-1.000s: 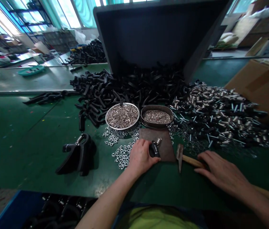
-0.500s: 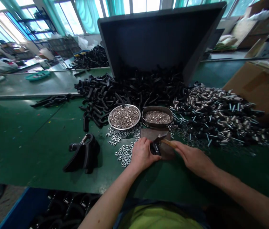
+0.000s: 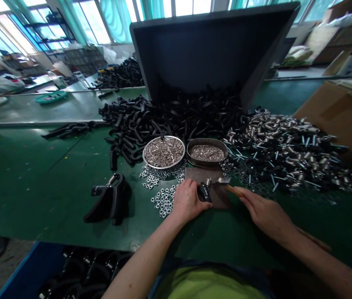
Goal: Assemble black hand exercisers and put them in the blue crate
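My left hand [image 3: 188,200] is closed around a black clamp part [image 3: 205,193] with a metal spring at its upper end, holding it down on a flat metal plate [image 3: 221,195]. In my right hand [image 3: 264,214] is a hammer [image 3: 234,191], gripped by its wooden handle. The hammer's head lies over the plate, just right of the clamp part and apart from it. Loose metal nuts [image 3: 163,201] are spread beside my left hand. Further left, an assembled black clamp [image 3: 110,199] with a spring sits on the green table.
Behind the plate stand a round dish of small metal pins [image 3: 163,152] and an oval tin [image 3: 207,160]. Black handles [image 3: 132,124] spill from a large tipped bin [image 3: 213,50]. Springs and bolts [image 3: 284,145] lie heaped right, near a cardboard box [image 3: 340,112]. A blue crate [image 3: 23,270] holds black clamps below.
The hammer has moved right and away from the clamp part, uncovering its spring. My left hand keeps its hold in nearly the same place.
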### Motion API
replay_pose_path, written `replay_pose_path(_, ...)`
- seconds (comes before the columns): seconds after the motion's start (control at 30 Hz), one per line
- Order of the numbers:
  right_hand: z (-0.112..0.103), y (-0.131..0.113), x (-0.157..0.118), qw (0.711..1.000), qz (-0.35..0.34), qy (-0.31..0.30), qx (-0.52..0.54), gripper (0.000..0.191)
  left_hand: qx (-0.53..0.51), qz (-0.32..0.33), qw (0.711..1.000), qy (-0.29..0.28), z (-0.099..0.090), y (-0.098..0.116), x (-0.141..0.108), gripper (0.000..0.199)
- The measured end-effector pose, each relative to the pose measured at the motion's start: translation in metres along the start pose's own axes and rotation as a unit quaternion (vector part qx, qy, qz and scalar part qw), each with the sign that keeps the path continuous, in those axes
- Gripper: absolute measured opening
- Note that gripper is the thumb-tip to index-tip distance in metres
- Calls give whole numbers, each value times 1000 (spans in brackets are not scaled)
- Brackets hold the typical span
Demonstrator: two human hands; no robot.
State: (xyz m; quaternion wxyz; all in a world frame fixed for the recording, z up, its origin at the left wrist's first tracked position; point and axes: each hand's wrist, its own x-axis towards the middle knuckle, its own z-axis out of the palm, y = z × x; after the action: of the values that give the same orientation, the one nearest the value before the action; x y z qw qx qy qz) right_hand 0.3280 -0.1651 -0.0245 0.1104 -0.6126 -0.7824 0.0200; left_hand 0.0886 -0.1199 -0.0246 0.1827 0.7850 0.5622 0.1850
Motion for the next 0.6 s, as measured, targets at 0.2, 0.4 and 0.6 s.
replay_pose_path(0.2,8,26,-26,989,-42,78,-118,36,-122,-78,988,49,-2,4,-1,57)
replay_pose_path(0.4,2,-31,14,983,-39,85,157,43,-258,-74,963,23,-7,34,-19,62)
replay_pose_path(0.6,7,-47,44,984,-52,54,160,31,-52,58,992,-103,-75,-18,12,28)
